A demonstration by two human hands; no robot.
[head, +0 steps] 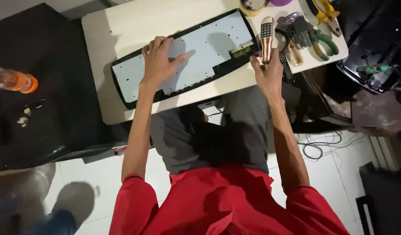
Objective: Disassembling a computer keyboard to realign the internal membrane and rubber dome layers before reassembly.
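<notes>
Left hand [159,61] lies flat, fingers [165,43] spread wide and pressing on the pale sheet inside the opened keyboard [209,45], gripping nothing. Right hand [268,72] has its fingers curled around the handle of a screwdriver [266,37], the striped handle standing up above the knuckles at the keyboard's right end. The keyboard lies slanted across the upper middle of the frame on the pale counter [122,26], with a small green circuit board [241,51] near the screwdriver. Just right of that hand, green-handled pliers [323,43] and other tools lie clustered in the upper right. A roll of tape [252,6] sits at the top edge. Far left, a bottle with an orange cap [13,80] lies on a dark surface.
</notes>
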